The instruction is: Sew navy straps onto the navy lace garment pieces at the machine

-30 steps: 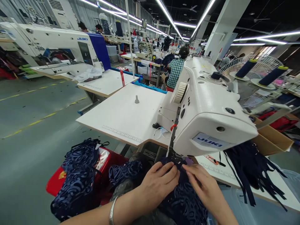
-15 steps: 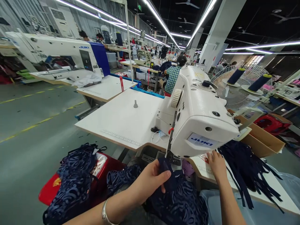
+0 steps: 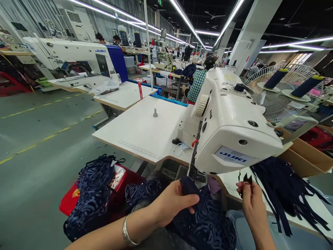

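Observation:
My left hand [image 3: 173, 205] grips a fold of dark blue patterned fabric [image 3: 205, 222] just below the needle area of the white JUKI sewing machine [image 3: 229, 128]. A silver bracelet sits on that wrist. My right hand [image 3: 248, 198] is raised to the right of the machine head, pinching a small dark strap piece [image 3: 247, 178] between its fingers. A bundle of dark blue straps [image 3: 283, 187] hangs off the table beside that hand.
A red bin [image 3: 70, 203] at lower left holds a pile of the same patterned fabric [image 3: 91, 194]. The white table [image 3: 145, 128] extends left of the machine. A fan [image 3: 283, 90] and thread cones [image 3: 275, 78] stand at right. A person in a checked shirt [image 3: 196, 83] sits ahead.
My right hand left the fabric, reached to the strap bundle on the table and now lifts a small strap piece. My left hand kept its grip on the fabric.

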Motion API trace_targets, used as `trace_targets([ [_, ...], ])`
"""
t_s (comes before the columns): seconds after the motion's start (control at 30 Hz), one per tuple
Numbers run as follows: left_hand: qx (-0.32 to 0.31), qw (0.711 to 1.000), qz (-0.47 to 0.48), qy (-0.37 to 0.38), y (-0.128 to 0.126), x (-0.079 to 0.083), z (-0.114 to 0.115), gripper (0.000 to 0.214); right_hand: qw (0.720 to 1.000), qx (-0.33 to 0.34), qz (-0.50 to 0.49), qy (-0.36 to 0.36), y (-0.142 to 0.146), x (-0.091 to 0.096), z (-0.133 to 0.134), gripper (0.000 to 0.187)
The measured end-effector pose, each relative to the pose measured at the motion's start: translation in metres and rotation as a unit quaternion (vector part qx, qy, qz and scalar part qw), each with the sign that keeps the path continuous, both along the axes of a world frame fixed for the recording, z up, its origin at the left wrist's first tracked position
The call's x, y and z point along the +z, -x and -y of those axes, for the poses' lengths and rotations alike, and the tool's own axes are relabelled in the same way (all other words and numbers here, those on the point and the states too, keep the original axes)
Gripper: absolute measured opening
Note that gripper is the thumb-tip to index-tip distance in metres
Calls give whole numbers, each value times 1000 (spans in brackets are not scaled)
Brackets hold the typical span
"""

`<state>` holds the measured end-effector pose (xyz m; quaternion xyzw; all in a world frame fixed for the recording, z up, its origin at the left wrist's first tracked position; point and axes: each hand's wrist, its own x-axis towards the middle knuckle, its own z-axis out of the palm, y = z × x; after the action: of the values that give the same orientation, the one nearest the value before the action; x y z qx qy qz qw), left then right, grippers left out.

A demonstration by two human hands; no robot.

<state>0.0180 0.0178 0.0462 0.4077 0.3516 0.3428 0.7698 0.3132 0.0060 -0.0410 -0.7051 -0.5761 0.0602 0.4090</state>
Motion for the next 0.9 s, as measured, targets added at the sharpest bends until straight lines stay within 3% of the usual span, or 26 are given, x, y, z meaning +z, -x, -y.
trace_targets([
  [0.07,7,1000,-9,2,-1,-1,1,27,995,20,-101,-6,16,24,19,30],
  [0.17,3,999,-39,8,-3,-3,3,27,979,143,-124,69,46,51,47,24],
  [0.27,-3,999,-50,-6,-5,-2,5,28,946,255,-139,146,78,69,61,25],
  [0.37,-24,999,-8,-28,-6,2,6,27,925,312,-149,156,103,79,61,27],
  [0.47,-48,997,43,-36,-6,4,5,21,926,297,-145,180,115,84,57,30],
  [0.6,-17,998,42,-32,-7,0,3,21,924,249,-165,239,120,82,53,35],
  [0.9,-3,1000,27,-7,-9,-3,4,24,928,208,-175,254,117,79,50,35],
])
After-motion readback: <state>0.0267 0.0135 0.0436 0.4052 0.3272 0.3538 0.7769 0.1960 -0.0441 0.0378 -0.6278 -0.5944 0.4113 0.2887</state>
